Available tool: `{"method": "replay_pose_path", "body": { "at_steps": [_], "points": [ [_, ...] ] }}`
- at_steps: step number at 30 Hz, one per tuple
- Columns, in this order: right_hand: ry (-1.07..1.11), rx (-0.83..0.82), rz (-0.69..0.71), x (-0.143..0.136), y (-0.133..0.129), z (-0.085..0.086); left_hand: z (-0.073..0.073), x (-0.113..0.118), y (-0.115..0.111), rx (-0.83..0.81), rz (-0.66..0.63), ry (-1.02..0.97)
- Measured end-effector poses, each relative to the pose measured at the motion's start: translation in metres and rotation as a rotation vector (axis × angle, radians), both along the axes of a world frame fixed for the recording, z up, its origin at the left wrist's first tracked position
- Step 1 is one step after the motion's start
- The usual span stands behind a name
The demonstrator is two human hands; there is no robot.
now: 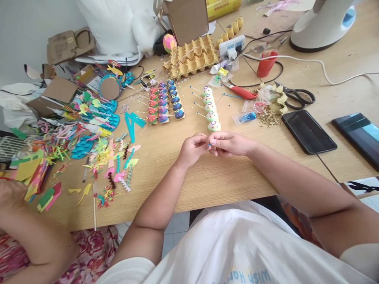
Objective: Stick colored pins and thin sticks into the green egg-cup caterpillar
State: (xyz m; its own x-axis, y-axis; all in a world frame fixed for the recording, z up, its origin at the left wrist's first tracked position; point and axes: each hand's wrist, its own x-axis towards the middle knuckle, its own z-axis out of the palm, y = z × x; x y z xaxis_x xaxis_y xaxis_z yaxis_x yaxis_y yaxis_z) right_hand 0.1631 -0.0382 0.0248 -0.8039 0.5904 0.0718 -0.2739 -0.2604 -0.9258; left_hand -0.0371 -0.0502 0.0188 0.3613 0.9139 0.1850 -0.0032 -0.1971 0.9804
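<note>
My left hand (193, 150) and my right hand (232, 144) meet above the table's front part, fingers pinched together at the tips. A small blue bit (210, 144) shows at my right fingertips; its kind is too small to tell. Whatever my left fingers pinch is hidden. Just beyond the hands stands a row of pale green painted egg-carton cups (211, 106), dotted and ringed, with thin blue-tipped sticks poking out to the left. Farther left are a red row (152, 105), a purple row (162, 103) and a dark blue row (175, 99) of similar cups.
Paper and foam scraps (100, 154) crowd the left, near another person's arm (26, 225). Behind are a bare egg tray (192, 57) and a power strip (231, 45). To the right lie scissors (299, 96), a red-handled tool (242, 92), a phone (309, 131) and a second dark device (359, 134).
</note>
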Motion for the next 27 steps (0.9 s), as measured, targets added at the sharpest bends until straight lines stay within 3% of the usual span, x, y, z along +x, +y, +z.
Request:
{"method": "replay_pose_path", "body": {
  "at_steps": [5,10,12,27],
  "points": [
    [-0.035,-0.005,-0.065,0.003,0.001,0.006,0.001,0.000,-0.001,0.003,0.105,-0.027],
    [0.044,-0.060,-0.435,0.002,0.009,0.006,-0.003,0.001,0.004,-0.086,0.364,-0.204],
    [0.064,-0.102,-0.510,0.002,0.011,0.007,-0.004,0.001,0.007,-0.132,0.456,-0.276],
    [0.097,-0.369,-0.449,-0.001,0.009,0.013,-0.006,0.002,0.009,-0.170,0.519,-0.325]
  ]
}}
